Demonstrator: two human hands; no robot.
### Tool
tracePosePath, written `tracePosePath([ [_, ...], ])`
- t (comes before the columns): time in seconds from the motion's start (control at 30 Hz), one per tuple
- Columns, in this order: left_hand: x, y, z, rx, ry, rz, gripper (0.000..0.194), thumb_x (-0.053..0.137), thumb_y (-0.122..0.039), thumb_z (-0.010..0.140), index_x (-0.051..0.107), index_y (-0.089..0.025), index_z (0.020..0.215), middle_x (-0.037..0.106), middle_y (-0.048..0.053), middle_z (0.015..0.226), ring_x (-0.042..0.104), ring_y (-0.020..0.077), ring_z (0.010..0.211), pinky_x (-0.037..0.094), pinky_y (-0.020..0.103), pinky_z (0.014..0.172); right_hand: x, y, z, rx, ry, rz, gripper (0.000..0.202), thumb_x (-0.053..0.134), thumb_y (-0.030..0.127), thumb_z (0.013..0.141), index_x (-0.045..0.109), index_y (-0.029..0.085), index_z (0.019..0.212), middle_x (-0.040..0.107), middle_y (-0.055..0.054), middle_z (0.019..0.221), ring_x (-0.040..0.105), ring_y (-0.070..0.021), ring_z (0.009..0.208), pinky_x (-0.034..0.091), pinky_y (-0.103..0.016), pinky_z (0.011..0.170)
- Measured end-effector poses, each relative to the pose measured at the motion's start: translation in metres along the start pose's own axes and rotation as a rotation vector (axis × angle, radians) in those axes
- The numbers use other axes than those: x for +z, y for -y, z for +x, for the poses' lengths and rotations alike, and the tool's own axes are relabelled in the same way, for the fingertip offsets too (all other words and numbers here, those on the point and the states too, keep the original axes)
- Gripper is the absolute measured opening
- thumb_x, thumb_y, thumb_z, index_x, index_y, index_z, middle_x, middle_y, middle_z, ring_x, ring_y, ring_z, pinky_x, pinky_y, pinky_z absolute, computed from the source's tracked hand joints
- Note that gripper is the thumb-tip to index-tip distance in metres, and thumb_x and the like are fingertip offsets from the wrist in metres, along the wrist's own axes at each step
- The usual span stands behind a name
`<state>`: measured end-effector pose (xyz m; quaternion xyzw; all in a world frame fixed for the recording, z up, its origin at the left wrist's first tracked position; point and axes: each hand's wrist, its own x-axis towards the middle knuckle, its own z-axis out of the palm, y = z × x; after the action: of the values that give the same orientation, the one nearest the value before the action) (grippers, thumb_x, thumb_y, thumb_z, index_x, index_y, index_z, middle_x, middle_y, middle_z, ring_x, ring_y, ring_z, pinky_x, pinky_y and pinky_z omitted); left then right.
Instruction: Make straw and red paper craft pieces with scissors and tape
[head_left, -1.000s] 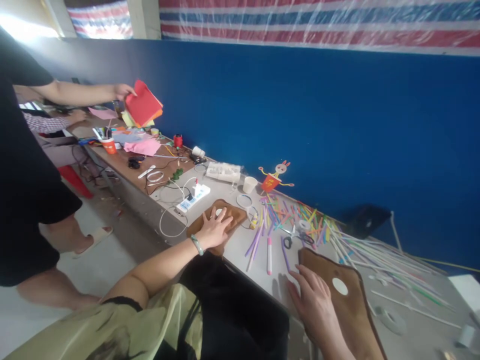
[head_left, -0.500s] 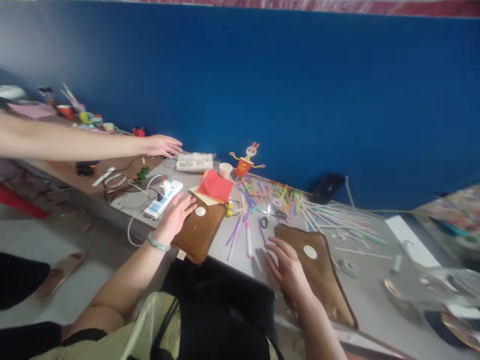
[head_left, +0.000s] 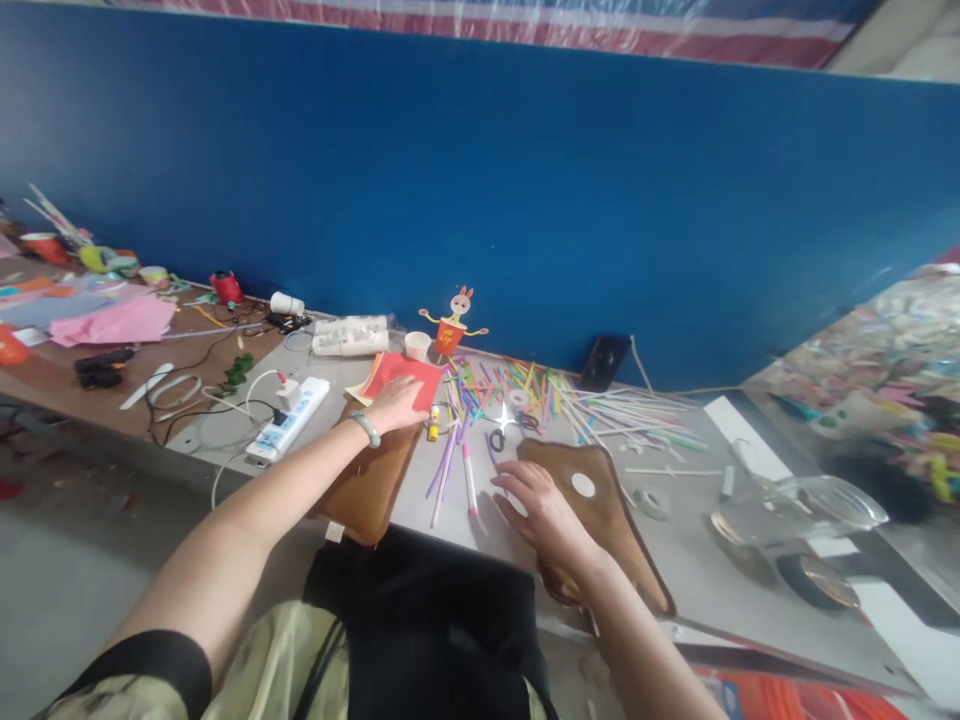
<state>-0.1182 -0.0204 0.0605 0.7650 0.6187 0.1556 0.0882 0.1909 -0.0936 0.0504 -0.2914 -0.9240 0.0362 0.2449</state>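
Note:
My left hand, with a jade-green bangle at the wrist, reaches over a brown hot-water-bag-like cushion. Its fingers lie stretched out on the red paper, open. Paler sheets show under the red one. My right hand rests at the left edge of a second brown cushion, fingers apart and holding nothing visible. Just ahead of its fingertips are a purple strip and scissors. A pink-capped marker and a yellow glue stick lie between my hands.
A red paper-cup rabbit figure stands at the wall beside a white cup. Colourful pipe cleaners or strips spread rightward. A power strip with cables lies left. A glass jug is at right, a black phone-like object behind.
My left hand has moved forward and right, from above the left cushion onto the red paper. Another person's arm at the left has gone from view. My right hand stays by its cushion.

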Motion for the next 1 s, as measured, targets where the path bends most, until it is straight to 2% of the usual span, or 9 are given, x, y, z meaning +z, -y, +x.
tracePosePath([
  [0.07,0.004,-0.006,0.009,-0.05,0.104,0.101,0.049,0.068,-0.046,0.076,0.061,-0.01,0.108,0.062,0.021,0.116,0.06,0.0355,0.11,0.047,0.043,0.092,-0.001,-0.003,0.005,-0.017,0.025,0.001,0.017,0.054,0.018,0.092,0.064,0.02,0.104,0.068,-0.011,0.106,0.063,-0.0242,0.099,0.05,-0.044,0.091],
  [0.13,0.012,-0.008,0.013,-0.097,0.155,0.153,0.047,0.068,-0.044,0.078,0.061,-0.009,0.108,0.065,0.021,0.111,0.062,0.0344,0.105,0.048,0.04,0.087,0.0,-0.004,0.011,-0.041,0.069,0.005,0.016,0.054,0.016,0.091,0.064,0.019,0.104,0.069,-0.01,0.1,0.063,-0.0224,0.093,0.048,-0.042,0.091],
  [0.27,0.026,-0.006,0.011,-0.156,0.148,0.186,0.031,0.053,-0.028,0.089,0.062,-0.006,0.109,0.068,0.022,0.105,0.065,0.031,0.103,0.047,0.038,0.086,0.001,-0.006,0.021,-0.092,0.136,-0.004,0.014,0.052,0.015,0.092,0.063,0.018,0.1,0.069,-0.008,0.091,0.063,-0.0209,0.085,0.045,-0.042,0.093],
  [0.37,0.027,0.001,0.009,-0.183,0.139,0.196,0.026,0.047,-0.019,0.091,0.065,-0.007,0.105,0.068,0.022,0.105,0.066,0.029,0.102,0.047,0.037,0.086,0.002,-0.008,0.026,-0.12,0.151,-0.019,0.014,0.051,0.016,0.092,0.063,0.017,0.098,0.068,-0.007,0.085,0.062,-0.0209,0.081,0.046,-0.041,0.09],
  [0.53,0.017,0.023,0.012,-0.241,0.091,0.203,0.027,0.043,-0.01,0.089,0.069,-0.009,0.096,0.07,0.019,0.096,0.067,0.0268,0.096,0.048,0.035,0.084,0.007,-0.01,0.025,-0.12,0.149,-0.009,0.014,0.051,0.015,0.092,0.064,0.017,0.099,0.069,-0.007,0.083,0.062,-0.0206,0.079,0.048,-0.037,0.083],
  [0.7,-0.003,0.056,0.015,-0.347,-0.032,0.217,0.04,0.027,-0.019,0.098,0.065,-0.01,0.102,0.069,0.019,0.095,0.066,0.0267,0.092,0.047,0.034,0.079,0.012,-0.01,0.019,-0.08,0.129,0.017,0.014,0.051,0.017,0.093,0.065,0.017,0.098,0.068,-0.008,0.083,0.062,-0.0207,0.079,0.049,-0.035,0.079],
  [0.8,-0.011,0.07,0.016,-0.393,-0.1,0.229,0.037,0.028,-0.019,0.096,0.062,-0.009,0.107,0.068,0.02,0.099,0.065,0.0281,0.095,0.046,0.035,0.08,0.017,-0.009,0.016,-0.068,0.129,0.027,0.015,0.051,0.018,0.094,0.066,0.017,0.098,0.068,-0.009,0.083,0.061,-0.0208,0.078,0.049,-0.035,0.078],
  [0.87,-0.01,0.072,0.017,-0.361,-0.099,0.219,0.033,0.032,-0.016,0.094,0.061,-0.009,0.107,0.068,0.019,0.097,0.065,0.0283,0.093,0.046,0.036,0.078,0.02,-0.009,0.015,-0.066,0.14,0.038,0.015,0.051,0.019,0.094,0.066,0.017,0.098,0.067,-0.008,0.082,0.061,-0.0206,0.078,0.049,-0.034,0.077],
  [1.0,0.007,0.06,0.021,-0.213,0.024,0.171,0.019,0.051,-0.022,0.088,0.063,-0.014,0.099,0.069,0.014,0.093,0.065,0.0266,0.091,0.046,0.034,0.078,0.027,-0.006,0.014,-0.072,0.162,0.075,0.016,0.051,0.021,0.095,0.066,0.016,0.099,0.067,-0.008,0.083,0.062,-0.0201,0.079,0.049,-0.032,0.075],
])
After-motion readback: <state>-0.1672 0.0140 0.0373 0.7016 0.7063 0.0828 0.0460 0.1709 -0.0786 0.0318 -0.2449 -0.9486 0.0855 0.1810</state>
